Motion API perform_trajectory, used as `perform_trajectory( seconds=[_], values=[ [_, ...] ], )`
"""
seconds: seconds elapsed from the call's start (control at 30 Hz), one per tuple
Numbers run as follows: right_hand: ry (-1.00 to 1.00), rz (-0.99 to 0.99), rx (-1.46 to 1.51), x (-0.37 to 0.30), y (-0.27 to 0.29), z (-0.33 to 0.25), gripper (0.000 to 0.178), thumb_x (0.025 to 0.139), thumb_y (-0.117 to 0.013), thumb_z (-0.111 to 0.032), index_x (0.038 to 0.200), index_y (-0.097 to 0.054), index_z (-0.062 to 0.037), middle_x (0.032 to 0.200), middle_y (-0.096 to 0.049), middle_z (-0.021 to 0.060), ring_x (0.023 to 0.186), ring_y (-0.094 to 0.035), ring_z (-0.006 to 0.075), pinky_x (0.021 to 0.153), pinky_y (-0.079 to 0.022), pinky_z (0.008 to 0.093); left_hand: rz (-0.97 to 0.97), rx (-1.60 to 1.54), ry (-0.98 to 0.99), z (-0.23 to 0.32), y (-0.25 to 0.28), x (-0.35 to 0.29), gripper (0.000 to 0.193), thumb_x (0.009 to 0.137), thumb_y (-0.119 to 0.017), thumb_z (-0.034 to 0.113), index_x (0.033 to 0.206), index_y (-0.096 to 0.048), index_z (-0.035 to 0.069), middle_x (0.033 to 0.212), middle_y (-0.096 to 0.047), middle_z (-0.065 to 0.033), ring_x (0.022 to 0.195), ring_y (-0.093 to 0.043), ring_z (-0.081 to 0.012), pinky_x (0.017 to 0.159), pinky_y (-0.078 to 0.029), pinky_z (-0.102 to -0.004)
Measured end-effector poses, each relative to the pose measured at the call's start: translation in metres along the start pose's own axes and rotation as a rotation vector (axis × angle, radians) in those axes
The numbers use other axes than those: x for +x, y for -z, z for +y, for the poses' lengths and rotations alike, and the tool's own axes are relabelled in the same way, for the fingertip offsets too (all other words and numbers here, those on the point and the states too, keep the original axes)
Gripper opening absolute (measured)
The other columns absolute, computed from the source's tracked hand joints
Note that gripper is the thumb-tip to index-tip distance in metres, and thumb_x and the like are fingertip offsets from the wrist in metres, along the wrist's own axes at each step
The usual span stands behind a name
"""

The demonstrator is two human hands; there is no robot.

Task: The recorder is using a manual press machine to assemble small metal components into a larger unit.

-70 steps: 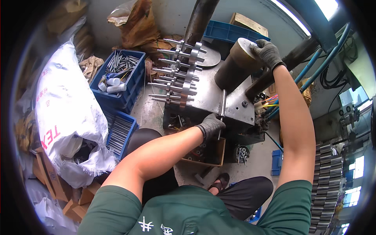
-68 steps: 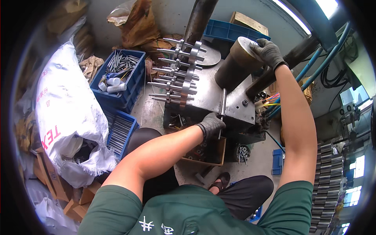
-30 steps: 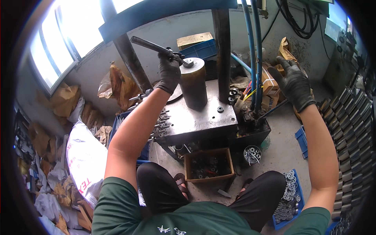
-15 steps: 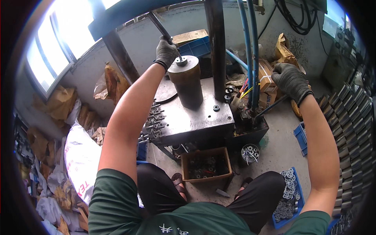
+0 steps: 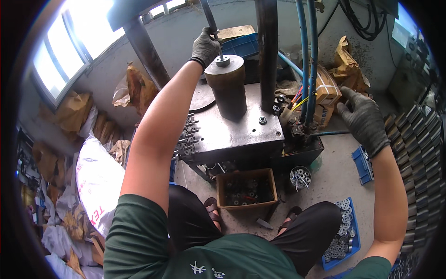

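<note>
My left hand (image 5: 206, 48), in a grey work glove, is closed around the lower end of an upright metal rod (image 5: 209, 15) coming down from the press frame. Just under it, a small metal collar (image 5: 223, 61) sits on top of a thick steel cylinder (image 5: 227, 90), which stands upright on the steel press table (image 5: 218, 135). My right hand (image 5: 364, 121), gloved too, is open with thumb and fingers apart. Beside its palm ends a nearly level lever bar (image 5: 332, 133); whether they touch cannot be seen. A small bearing (image 5: 263, 120) lies on the table.
Metal pieces are lined up along the table's left edge (image 5: 188, 135). Below stand a wooden box (image 5: 246, 203) of small parts and a bowl (image 5: 300, 178) of rings. A blue tray (image 5: 354, 251) of rings lies by my right knee. Stacked metal parts (image 5: 418, 162) line the right.
My right hand has opened from its grip on the lever, and the lever has dropped from a slant to nearly level. My left hand stays on the rod. The view has shifted slightly.
</note>
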State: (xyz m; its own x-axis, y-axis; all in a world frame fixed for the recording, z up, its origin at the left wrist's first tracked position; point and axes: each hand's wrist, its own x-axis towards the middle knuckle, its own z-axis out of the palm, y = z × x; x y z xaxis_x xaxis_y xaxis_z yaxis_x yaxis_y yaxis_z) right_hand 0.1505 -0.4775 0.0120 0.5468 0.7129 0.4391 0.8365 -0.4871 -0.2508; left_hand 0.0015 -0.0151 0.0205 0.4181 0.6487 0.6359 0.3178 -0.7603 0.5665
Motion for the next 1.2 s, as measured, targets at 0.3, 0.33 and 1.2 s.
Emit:
perform_trajectory(
  seconds=[0.3, 0.33, 1.2],
  values=[
    [0.175, -0.477, -0.088, -0.105, 0.008, 0.017, 0.041, 0.085, -0.062, -0.026, 0.119, -0.071, -0.0042, 0.103, -0.071, 0.0229, 0.094, -0.070, 0.0398, 0.087, -0.057, 0.0465, 0.100, 0.052, -0.025, -0.008, -0.020, -0.016, 0.041, 0.089, -0.077, 0.025, 0.123, -0.061, 0.009, 0.094, -0.075, -0.0143, 0.087, -0.074, -0.0291, 0.081, -0.058, -0.0404],
    [0.175, -0.474, -0.087, -0.107, 0.007, 0.016, 0.041, 0.085, -0.062, -0.026, 0.119, -0.071, -0.0042, 0.103, -0.071, 0.0229, 0.094, -0.070, 0.0398, 0.087, -0.057, 0.0465, 0.165, 0.036, 0.009, -0.009, -0.028, -0.022, 0.040, 0.089, -0.077, 0.027, 0.122, -0.062, 0.010, 0.093, -0.074, -0.0148, 0.092, -0.073, -0.0322, 0.083, -0.056, -0.0435],
    [0.069, -0.174, -0.123, -0.194, -0.042, -0.004, 0.017, 0.082, -0.071, -0.018, 0.075, -0.062, -0.0058, 0.074, -0.063, 0.0184, 0.071, -0.064, 0.0400, 0.065, -0.050, 0.0498, 0.053, -0.170, 0.111, -0.018, -0.027, -0.042, 0.031, 0.102, -0.061, 0.035, 0.112, -0.070, 0.008, 0.089, -0.073, -0.0181, 0.081, -0.072, -0.0328, 0.078, -0.055, -0.0424]
  ],
)
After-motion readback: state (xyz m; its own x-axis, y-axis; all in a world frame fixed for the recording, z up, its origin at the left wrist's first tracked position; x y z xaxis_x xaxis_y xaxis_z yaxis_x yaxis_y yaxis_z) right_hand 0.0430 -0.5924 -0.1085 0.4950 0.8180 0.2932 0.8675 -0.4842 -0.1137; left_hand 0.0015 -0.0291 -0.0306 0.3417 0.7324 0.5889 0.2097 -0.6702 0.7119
